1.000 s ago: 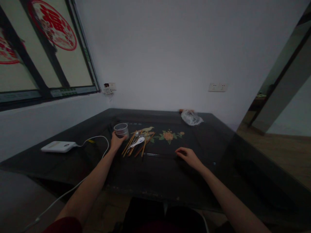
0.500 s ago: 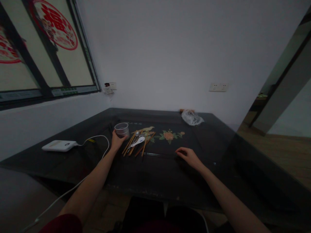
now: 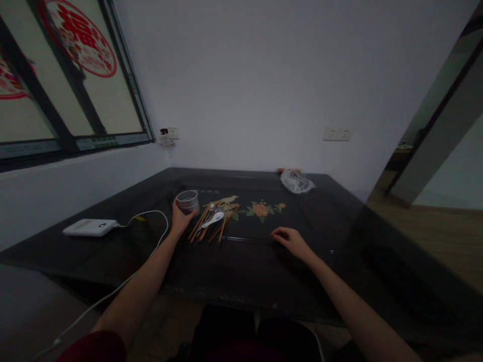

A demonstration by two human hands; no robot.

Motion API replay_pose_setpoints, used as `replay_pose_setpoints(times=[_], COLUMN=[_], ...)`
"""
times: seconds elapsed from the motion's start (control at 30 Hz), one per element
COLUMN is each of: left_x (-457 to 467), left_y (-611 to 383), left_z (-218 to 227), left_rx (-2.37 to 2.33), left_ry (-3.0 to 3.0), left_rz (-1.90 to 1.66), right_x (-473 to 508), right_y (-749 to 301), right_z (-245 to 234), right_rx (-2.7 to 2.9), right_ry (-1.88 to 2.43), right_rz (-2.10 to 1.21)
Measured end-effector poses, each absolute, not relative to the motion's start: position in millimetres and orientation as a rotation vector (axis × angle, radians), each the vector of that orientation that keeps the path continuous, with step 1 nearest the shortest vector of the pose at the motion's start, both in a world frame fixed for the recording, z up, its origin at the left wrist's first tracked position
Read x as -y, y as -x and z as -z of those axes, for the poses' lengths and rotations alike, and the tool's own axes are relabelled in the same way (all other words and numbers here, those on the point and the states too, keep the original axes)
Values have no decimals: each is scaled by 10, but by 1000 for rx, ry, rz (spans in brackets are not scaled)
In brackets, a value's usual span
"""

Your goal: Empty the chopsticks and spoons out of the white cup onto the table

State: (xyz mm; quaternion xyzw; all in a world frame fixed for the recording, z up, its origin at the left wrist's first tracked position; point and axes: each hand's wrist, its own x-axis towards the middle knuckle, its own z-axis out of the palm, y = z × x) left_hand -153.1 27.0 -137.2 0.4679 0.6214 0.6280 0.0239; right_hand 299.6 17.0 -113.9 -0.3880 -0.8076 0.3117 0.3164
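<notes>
My left hand (image 3: 181,218) is wrapped round a grey, see-through-looking round cup (image 3: 188,202) on the left part of the table, thumb on its near side. Just right of the cup lies a loose pile of several wooden chopsticks (image 3: 222,230), pointing mostly toward me. A white soup spoon (image 3: 214,218) with a small dark mark rests on top of them. Near the top of the pile a metal spoon (image 3: 212,206) shows, partly covered. My right hand (image 3: 290,239) hovers over or rests on the table, fingers loosely bent, thumb slightly apart, nothing visible in it.
The dark table (image 3: 241,281) has a painted flower (image 3: 260,209) on its top. A white power bank (image 3: 90,227) with a white cable (image 3: 165,221) lies at the left. At the back sits a crumpled clear plastic bag (image 3: 297,182), against the wall side.
The view has shifted very slightly. Both hands, the cup and the chopsticks keep nearly the same places.
</notes>
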Motion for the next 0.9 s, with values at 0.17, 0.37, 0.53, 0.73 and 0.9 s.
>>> replay_pose_setpoints(times=[0.17,0.37,0.53,0.73,0.9], left_x=[-289,-293,-262,-270,-295], left_y=[1566,1579,1540,1544,1567], left_z=[1400,1405,1365,1363,1407], left_rx=[-1954,-1983,-1991,-1989,-2026], left_ry=[-1515,-1499,-1486,-1499,-1534], left_rz=[-1909,-1885,-1866,-1865,-1844], right_x=[-176,-169,-158,-153,-140], right_y=[-3004,-3002,-2997,-2987,-2979], right_z=[1145,1128,1115,1107,1094], right_rx=[2135,2141,2141,2142,2142], right_ry=[1027,1035,1052,1058,1048], right_rz=[-817,-804,-806,-802,-806])
